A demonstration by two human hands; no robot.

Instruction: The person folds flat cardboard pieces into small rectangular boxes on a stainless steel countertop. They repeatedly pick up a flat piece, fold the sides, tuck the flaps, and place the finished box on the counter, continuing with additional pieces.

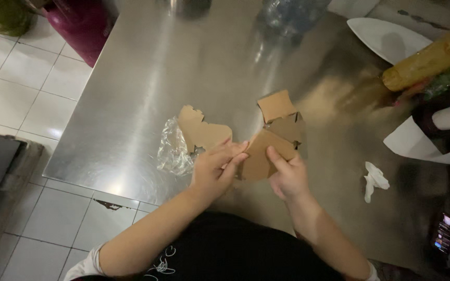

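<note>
Two hands — left hand point(215, 167) and right hand point(286, 177) both pinch cardboard piece point(263, 156) | steel counter point(147, 83) | fold along creases, judged best.

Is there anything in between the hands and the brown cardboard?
No. The left hand and the right hand both already touch the flat brown cardboard. The clear plastic wrap lies off to the left, on the metal table.
</note>
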